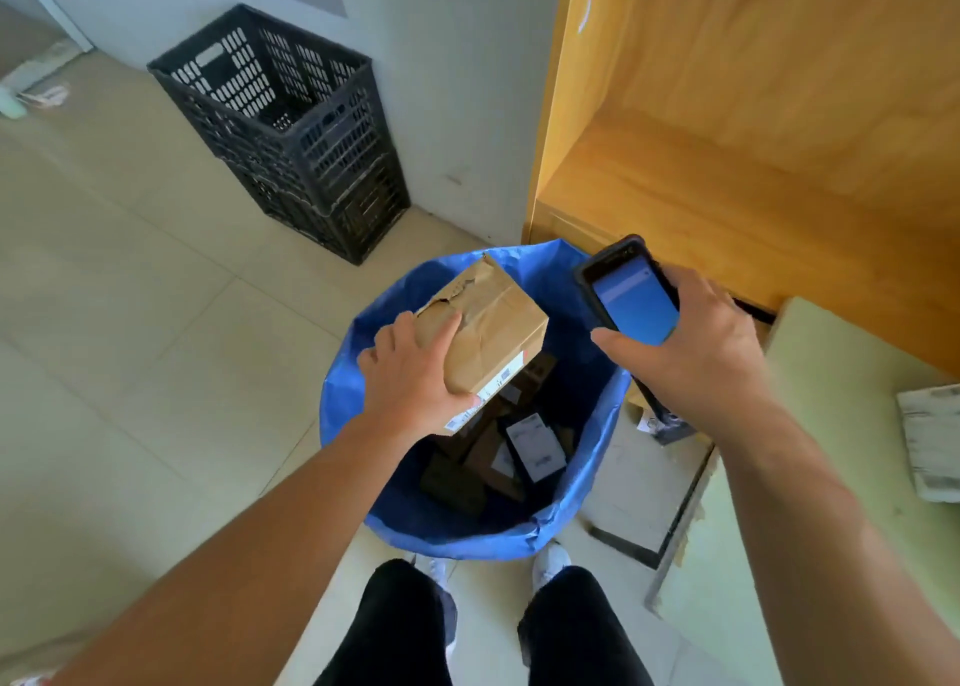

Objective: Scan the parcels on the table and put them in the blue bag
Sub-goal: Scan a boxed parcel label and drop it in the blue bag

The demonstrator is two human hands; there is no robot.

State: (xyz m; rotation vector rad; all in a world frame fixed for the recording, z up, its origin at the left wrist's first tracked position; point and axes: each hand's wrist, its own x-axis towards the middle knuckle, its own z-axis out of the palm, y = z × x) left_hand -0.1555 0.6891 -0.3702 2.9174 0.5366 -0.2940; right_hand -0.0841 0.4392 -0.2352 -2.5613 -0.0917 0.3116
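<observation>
Against the wall at the back left stands a stack of black crates [291,129] on the tiled floor. The left arm reaches forward from the lower left, stretched out over the blue bag [343,399]. The left hand [415,379] is palm down, its fingers curled over the near end of a brown cardboard parcel [498,322] and the thumb pressed to the side with the label. The parcel is torn along its top and hangs tilted above the open mouth of the bag, not touching the rim. Deep in the bag lie several darker parcels [535,446], one with a white label facing up. The person's white shoes [550,563] stand just behind the bag. The right arm comes in from the lower right, bent at the wrist. The right hand [701,347] wraps around a black handheld scanner [631,301], with the blue screen facing up and the thumb across its lower edge. It hovers over the bag's right rim. Further right is the pale green table [831,399], with a wrapped grey package [932,441] at its far edge, and behind it a wooden cabinet [753,114].
</observation>
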